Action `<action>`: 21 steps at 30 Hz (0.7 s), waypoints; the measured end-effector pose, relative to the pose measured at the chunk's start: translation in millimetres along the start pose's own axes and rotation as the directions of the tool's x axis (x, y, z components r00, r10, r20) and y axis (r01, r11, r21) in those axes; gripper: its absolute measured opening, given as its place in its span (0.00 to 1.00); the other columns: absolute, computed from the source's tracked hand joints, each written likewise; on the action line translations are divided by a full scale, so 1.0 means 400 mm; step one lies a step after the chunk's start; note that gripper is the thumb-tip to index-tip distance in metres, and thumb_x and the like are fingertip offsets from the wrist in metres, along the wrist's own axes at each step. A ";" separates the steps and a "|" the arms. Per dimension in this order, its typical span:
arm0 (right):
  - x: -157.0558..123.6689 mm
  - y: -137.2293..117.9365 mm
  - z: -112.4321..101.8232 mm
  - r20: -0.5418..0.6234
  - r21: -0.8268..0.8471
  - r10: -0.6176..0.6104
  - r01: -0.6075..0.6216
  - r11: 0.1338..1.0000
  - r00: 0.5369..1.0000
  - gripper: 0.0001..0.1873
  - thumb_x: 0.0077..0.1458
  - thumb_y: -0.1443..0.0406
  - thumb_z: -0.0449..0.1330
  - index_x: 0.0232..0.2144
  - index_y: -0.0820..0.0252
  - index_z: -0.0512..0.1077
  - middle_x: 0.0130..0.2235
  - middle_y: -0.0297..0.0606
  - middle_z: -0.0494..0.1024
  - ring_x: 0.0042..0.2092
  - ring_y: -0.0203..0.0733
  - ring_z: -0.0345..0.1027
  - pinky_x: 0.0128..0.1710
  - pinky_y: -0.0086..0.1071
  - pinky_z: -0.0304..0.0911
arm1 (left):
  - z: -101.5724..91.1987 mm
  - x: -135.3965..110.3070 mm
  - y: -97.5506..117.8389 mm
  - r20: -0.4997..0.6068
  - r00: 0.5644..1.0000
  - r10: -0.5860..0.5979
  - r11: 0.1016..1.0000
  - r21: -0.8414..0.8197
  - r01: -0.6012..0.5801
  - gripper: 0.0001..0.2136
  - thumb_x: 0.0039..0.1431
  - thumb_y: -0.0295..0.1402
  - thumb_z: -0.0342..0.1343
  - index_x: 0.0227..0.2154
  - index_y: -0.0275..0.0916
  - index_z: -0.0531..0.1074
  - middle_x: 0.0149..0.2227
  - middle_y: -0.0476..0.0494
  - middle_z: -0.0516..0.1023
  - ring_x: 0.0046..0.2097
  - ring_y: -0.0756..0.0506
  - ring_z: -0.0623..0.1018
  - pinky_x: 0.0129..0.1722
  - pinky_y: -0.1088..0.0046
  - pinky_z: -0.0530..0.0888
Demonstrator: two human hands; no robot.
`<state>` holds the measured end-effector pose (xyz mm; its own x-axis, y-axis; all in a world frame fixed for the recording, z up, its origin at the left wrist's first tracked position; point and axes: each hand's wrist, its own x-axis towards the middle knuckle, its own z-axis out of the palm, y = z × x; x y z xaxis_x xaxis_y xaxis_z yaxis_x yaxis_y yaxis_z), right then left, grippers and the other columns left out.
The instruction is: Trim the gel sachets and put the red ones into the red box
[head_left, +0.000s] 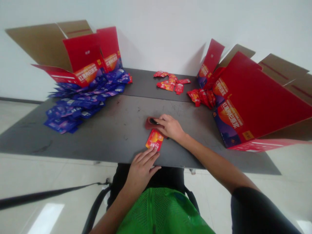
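A red and orange sachet (154, 139) with white lettering lies on the grey table in front of me. My left hand (143, 164) rests at the table's front edge, its fingers stretched out and their tips touching the sachet's lower end. Just beyond the sachet, my right hand (170, 126) has its fingers closed on a reddish-brown, cloth-like piece (149, 123). Something small, dark and round shows at its fingertips; its kind is unclear. This piece meets or overlaps the sachet's far end.
A pile of blue sachets (80, 102) spreads before an open red carton (85, 61) at left. Several red sachets (172, 81) lie at the back; more red sachets (202, 97) are heaped by the open red carton (246, 100) at right. The grey table (117, 130) stands against a wall.
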<state>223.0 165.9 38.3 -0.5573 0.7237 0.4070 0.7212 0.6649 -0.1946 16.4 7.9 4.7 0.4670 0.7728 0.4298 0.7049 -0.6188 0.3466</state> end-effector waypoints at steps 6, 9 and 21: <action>0.029 0.110 -0.055 -0.242 -0.018 0.163 -0.172 0.985 0.956 0.20 0.67 0.59 0.57 0.58 0.55 0.74 0.45 0.44 0.74 0.45 0.47 0.68 0.44 0.37 0.65 | -0.039 0.033 0.004 0.037 0.999 0.005 0.999 -0.049 -0.003 0.19 0.68 0.42 0.56 0.57 0.39 0.73 0.58 0.40 0.78 0.60 0.39 0.75 0.58 0.56 0.74; 0.004 0.119 -0.073 -0.324 0.038 0.193 -0.191 0.981 0.926 0.20 0.67 0.59 0.56 0.58 0.55 0.74 0.45 0.44 0.74 0.45 0.48 0.68 0.44 0.37 0.65 | -0.048 0.060 0.008 -0.036 0.997 -0.072 0.994 -0.083 0.069 0.14 0.71 0.37 0.52 0.56 0.40 0.73 0.54 0.41 0.79 0.57 0.40 0.74 0.60 0.57 0.72; -0.025 0.155 -0.078 -0.269 0.123 0.271 -0.246 0.962 0.924 0.19 0.65 0.59 0.59 0.56 0.55 0.76 0.41 0.42 0.74 0.41 0.44 0.69 0.37 0.33 0.63 | -0.009 0.135 -0.009 -0.002 0.957 -0.290 0.953 0.096 0.289 0.31 0.62 0.48 0.61 0.63 0.37 0.64 0.54 0.32 0.69 0.54 0.34 0.72 0.53 0.53 0.74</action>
<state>286.1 194.0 50.0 -0.2092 0.7991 0.5636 0.7801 0.4839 -0.3966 37.2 51.3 29.4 0.2419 0.9187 0.3122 0.8577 -0.3530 0.3739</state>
